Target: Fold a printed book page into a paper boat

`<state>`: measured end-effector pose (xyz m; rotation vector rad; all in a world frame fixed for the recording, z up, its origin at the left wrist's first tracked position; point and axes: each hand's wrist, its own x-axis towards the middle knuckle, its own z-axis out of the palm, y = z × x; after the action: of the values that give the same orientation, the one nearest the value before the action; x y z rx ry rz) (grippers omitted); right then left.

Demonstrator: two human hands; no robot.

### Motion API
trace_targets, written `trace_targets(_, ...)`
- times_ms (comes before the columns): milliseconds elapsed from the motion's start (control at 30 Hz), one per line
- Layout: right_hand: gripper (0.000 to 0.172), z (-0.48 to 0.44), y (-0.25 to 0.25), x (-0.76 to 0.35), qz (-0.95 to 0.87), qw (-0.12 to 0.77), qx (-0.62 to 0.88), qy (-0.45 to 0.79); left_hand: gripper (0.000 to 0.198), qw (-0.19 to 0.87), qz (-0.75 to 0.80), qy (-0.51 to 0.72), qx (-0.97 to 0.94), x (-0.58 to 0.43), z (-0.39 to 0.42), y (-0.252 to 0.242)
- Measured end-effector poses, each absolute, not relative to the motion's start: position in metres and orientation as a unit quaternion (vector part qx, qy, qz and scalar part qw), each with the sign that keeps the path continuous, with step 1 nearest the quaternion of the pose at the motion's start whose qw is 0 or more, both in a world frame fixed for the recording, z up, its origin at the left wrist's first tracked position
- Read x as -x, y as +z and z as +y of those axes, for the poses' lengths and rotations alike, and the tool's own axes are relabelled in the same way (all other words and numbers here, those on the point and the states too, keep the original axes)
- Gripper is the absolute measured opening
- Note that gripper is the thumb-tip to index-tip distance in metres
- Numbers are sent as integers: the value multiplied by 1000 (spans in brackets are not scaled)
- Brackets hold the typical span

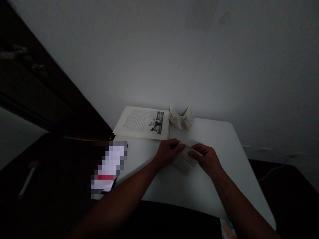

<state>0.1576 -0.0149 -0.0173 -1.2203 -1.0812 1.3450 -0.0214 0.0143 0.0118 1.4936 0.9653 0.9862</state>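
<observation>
A piece of printed paper (185, 162) is held over the middle of the white table, its lower part hanging toward me. My left hand (168, 152) pinches its upper left edge between thumb and fingers. On the other side, my right hand (205, 158) grips the upper right edge, thumb on the near face. The paper looks folded, though dim light hides the exact creases. Beyond my hands, two folded paper shapes (188, 118) made of printed pages stand side by side near the wall.
An open book (139, 122) with text and a picture lies at the table's back left. A lit phone (109, 169), its screen blurred out, lies along the left edge of the white table (216, 132). A wall rises behind; a dark door (50, 83) stands left.
</observation>
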Motion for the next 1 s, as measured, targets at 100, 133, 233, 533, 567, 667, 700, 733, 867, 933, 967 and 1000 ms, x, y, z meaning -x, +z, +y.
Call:
trace_targets(100,23,-15,-17,-157,-440,502,533,520,24,507,408,418,-634,20,14,11)
trace_targets(133,24,-14,-17,-157,-439,505,544,507,23,501,411,421,-635,20,14,9)
trace_targets(233,28,-14,-19,-157,-438,511,567,476,22,475,429,429,-637,18,13,6)
trace_targets(533,35,-14,-13,-156,-440,499,599,445,22,408,433,428,-681,20,13,6)
trace_targets(567,35,-14,-13,-157,-442,495,605,440,22,408,430,424,-684,21,13,6)
trace_targets(667,34,-15,-12,-159,-453,490,605,435,23,447,419,405,-679,25,17,6)
trace_targets(700,33,-15,-12,-160,-457,488,605,433,24,473,414,395,-670,26,19,6)
trace_targets(733,32,-15,-12,-160,-462,483,606,431,25,501,409,382,-660,27,20,6)
trace_targets(867,35,-16,-12,-162,-482,469,615,412,29,582,409,341,-615,30,23,5)
trace_targets(933,36,-16,-11,-162,-480,468,608,425,29,591,412,351,-598,30,23,5)
trace_targets(967,35,-16,-10,-162,-476,469,601,439,29,589,415,358,-594,30,23,5)
trace_targets(1000,33,-16,-9,-161,-471,470,593,454,29,585,418,364,-592,30,23,5)
